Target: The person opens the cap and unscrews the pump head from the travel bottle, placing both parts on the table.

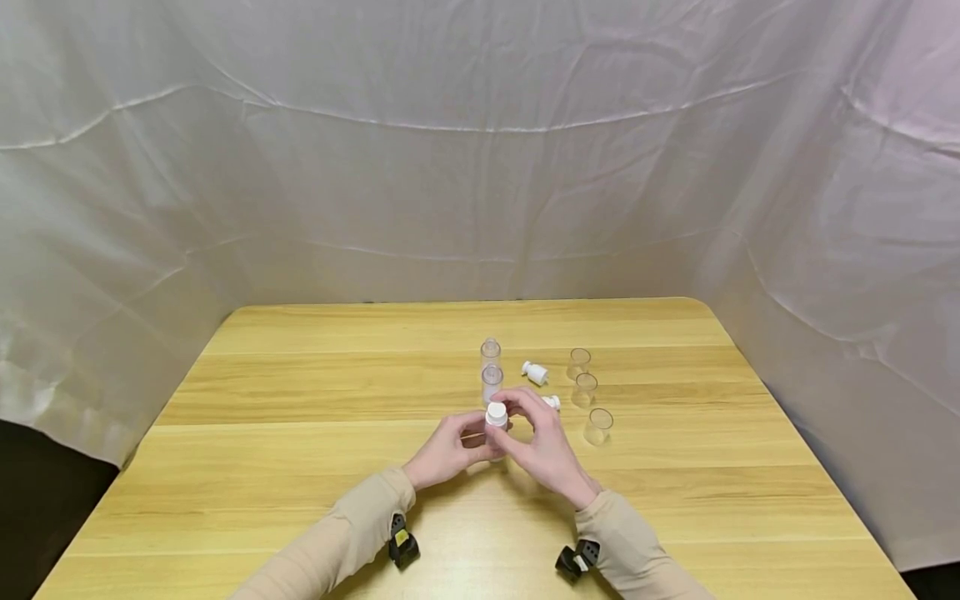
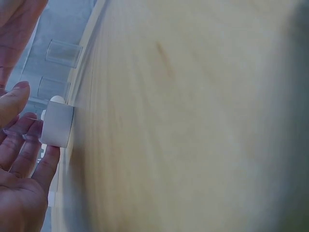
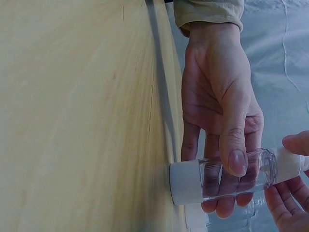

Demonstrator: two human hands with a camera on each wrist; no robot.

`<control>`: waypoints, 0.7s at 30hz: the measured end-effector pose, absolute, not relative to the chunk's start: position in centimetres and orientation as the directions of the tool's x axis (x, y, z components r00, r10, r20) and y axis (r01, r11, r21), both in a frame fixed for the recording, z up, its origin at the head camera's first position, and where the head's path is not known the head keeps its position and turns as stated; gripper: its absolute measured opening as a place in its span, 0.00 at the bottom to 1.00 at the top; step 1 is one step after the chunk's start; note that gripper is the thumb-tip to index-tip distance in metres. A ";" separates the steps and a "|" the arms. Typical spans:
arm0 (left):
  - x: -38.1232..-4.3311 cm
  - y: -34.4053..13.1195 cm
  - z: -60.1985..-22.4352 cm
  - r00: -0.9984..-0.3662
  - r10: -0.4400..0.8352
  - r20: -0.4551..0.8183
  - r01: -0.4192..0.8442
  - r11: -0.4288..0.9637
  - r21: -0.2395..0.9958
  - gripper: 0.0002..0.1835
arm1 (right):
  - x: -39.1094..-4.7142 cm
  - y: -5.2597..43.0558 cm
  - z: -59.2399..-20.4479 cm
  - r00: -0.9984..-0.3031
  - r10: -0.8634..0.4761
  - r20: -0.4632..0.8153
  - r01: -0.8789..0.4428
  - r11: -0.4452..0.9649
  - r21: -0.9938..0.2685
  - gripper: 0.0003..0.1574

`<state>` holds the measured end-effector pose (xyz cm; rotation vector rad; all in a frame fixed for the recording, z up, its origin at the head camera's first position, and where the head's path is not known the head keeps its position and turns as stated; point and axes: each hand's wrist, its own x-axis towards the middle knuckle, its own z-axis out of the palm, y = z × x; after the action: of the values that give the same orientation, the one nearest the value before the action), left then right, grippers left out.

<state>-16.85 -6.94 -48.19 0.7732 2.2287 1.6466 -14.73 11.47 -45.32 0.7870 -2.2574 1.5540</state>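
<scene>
My left hand (image 1: pixel 442 457) grips an upright clear bottle (image 3: pixel 258 174) with a white base (image 3: pixel 187 182). Its thumb lies across the near side and its fingers wrap behind, visible through the clear wall. At the top of this bottle my right hand (image 1: pixel 546 450) pinches a white pump head (image 1: pixel 497 414) between thumb and fingers, right at the bottle's mouth. In the left wrist view the white base (image 2: pixel 58 123) sits close over the tabletop, with left fingers beside it. Just beyond the hands, two clear bottles (image 1: pixel 492 383) stand in a row.
Two more white pump heads lie on their sides, one behind (image 1: pixel 535 372) and one partly hidden by the right hand (image 1: pixel 552 402). Three clear caps (image 1: pixel 598 427) stand in a line to the right. Pale curtains (image 1: pixel 480 192) surround the wooden table (image 1: pixel 300 400).
</scene>
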 end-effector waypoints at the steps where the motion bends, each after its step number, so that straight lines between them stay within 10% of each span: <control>1: -16.9 -7.0 -48.2 -0.824 0.558 0.100 0.261 0.215 0.941 0.26 | -14.7 11.5 -45.3 -0.809 -0.272 0.520 -0.583 0.271 -0.766 0.22; 21: -16.9 -7.0 -48.4 -0.817 0.567 0.108 0.256 0.188 0.948 0.24 | -14.7 11.5 -45.1 -0.809 -0.297 0.507 -0.582 0.286 -0.761 0.29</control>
<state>-16.89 -7.03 -48.38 0.7849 2.1990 1.6709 -14.70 11.45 -45.06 0.8051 -2.2905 1.5325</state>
